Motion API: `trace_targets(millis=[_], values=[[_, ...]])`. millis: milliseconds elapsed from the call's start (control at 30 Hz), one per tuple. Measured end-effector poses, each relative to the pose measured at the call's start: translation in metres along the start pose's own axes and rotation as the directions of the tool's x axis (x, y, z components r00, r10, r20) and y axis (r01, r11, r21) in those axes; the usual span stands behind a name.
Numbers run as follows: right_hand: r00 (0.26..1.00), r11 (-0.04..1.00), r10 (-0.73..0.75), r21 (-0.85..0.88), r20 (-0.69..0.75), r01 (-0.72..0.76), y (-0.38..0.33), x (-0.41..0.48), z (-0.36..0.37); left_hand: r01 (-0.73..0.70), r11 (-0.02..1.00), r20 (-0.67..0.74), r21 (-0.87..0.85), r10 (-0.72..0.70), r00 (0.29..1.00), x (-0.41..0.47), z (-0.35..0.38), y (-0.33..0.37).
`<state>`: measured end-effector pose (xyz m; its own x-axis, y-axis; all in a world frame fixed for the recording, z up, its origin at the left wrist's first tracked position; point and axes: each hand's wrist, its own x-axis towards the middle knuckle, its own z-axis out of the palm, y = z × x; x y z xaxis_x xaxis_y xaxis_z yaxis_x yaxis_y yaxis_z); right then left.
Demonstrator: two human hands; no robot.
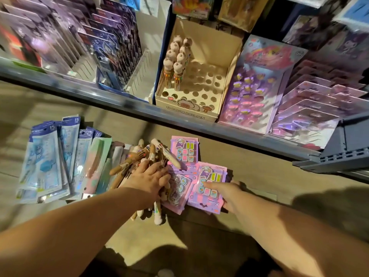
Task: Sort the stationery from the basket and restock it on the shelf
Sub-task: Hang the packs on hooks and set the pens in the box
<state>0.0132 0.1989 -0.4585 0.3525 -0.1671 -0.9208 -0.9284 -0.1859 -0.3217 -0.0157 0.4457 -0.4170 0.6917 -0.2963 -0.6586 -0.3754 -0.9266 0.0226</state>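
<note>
A heap of brown and cream multicolour pens [137, 156] lies on the floor below the shelf. My left hand [151, 176] lies on top of the heap with its fingers curled down over several pens. My right hand [225, 192] grips a pink sticker pack [211, 176] at its near right edge, thumb on top. A second pink pack [184, 151] lies just beyond it, and a third is partly hidden under my left hand. On the shelf stands a cardboard pen display box [191, 108] holding several matching pens [177, 56] in its back left holes.
Blue and pastel ruler packs [46, 160] fan out on the floor to the left of the pens. The shelf edge [99, 92] runs across above the piles. Purple card packs [111, 47] fill the shelf's left side and pink packs [255, 86] its right.
</note>
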Motion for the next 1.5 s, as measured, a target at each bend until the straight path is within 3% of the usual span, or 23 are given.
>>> trace_targets(millis=[233, 633, 900, 1167, 1367, 1433, 1467, 1500], values=[[0.997, 0.999, -0.027, 0.045, 0.079, 0.023, -0.003, -0.005, -0.001, 0.004, 0.998, 0.009, -0.06, -0.003, 1.0, 0.001, -0.003, 0.002], [0.989, 0.989, -0.13, 0.062, -0.077, 0.134, -0.007, -0.005, -0.019, 0.016, 0.998, -0.004, -0.061, -0.016, 1.0, -0.003, -0.008, 0.004], [0.971, 0.97, -0.226, 0.076, -0.072, 0.231, -0.007, -0.006, -0.035, 0.038, 0.996, 0.003, -0.085, -0.038, 0.999, -0.002, -0.011, 0.006], [0.972, 0.969, -0.232, 0.091, 0.032, 0.228, -0.017, -0.017, -0.06, 0.073, 0.986, -0.006, -0.148, -0.075, 0.997, 0.0, -0.017, 0.01], [0.946, 0.963, -0.255, 0.143, 0.2, 0.229, -0.039, -0.038, -0.086, 0.069, 0.962, -0.059, -0.263, -0.087, 0.994, 0.006, -0.026, 0.016], [0.922, 0.958, -0.273, 0.162, 0.276, 0.235, -0.049, -0.044, -0.082, 0.049, 0.86, -0.021, -0.508, -0.07, 0.997, 0.013, -0.03, 0.018], [0.904, 0.955, -0.286, 0.173, 0.318, 0.241, -0.053, -0.046, -0.078, 0.029, 0.718, 0.011, -0.696, -0.03, 1.0, 0.015, -0.033, 0.019], [0.888, 0.951, -0.298, 0.185, 0.351, 0.246, -0.058, -0.05, -0.07, 0.005, 0.502, 0.021, -0.865, 0.026, 0.999, 0.015, -0.035, 0.023]])
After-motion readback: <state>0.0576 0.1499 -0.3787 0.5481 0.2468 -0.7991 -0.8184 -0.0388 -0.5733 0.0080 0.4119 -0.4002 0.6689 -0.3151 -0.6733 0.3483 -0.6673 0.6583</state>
